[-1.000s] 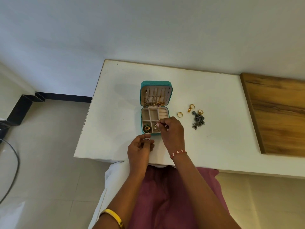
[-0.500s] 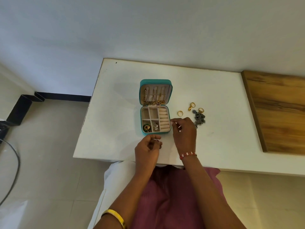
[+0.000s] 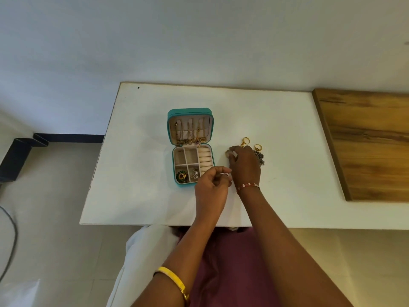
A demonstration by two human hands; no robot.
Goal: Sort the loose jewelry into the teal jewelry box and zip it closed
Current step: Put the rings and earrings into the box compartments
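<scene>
The teal jewelry box (image 3: pixel 170 129) lies open on the white table (image 3: pixel 143 196), with gold chains (image 3: pixel 191 140) hanging in its lid. A green-gold piece (image 3: pixel 182 175) and a silver piece (image 3: pixel 194 173) sit in its front compartments. My right hand (image 3: pixel 244 167) is right of the box, its fingertips curled together on the spot where a gold ring lay; the ring itself is hidden. Beside it lie a gold clasp piece (image 3: pixel 245 141), another gold ring (image 3: pixel 257 147) and a dark silver cluster (image 3: pixel 260 158). My left hand (image 3: pixel 212 187) hovers at the box's front right corner and pinches something small and pale.
A wooden board (image 3: pixel 365 142) covers the table's right side. The wall runs along the far edge. Floor tiles and a dark cable (image 3: pixel 12 235) are at the left. My lap in pink cloth is below the near edge.
My right hand left the box's front compartment and moved right onto the loose gold ring. My left hand drifted right and forward, beside the box's corner.
</scene>
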